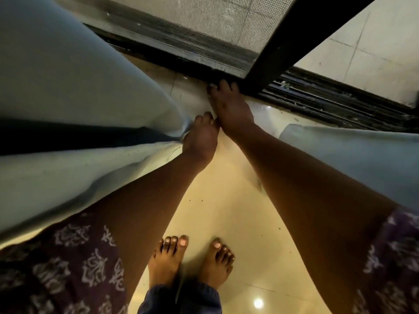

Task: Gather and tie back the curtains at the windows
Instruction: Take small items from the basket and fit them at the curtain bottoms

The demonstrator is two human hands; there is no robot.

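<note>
A pale blue-grey curtain (68,91) hangs down the left side, with folds running toward the middle of the view. My left hand (200,138) grips the gathered edge of this curtain, fingers curled into the fabric. Just above it, my right hand (230,107) reaches forward with its fingers stretched out. The fingertips touch the lower corner of the black sliding screen frame (294,41). A second panel of the same curtain (353,159) hangs at the right, behind my right forearm.
The dark sliding door track (328,98) runs along the floor in front of me, with mesh screen (215,23) above it. My bare feet (190,261) stand on glossy cream floor tiles (226,200). Light outdoor paving (362,53) lies beyond the track.
</note>
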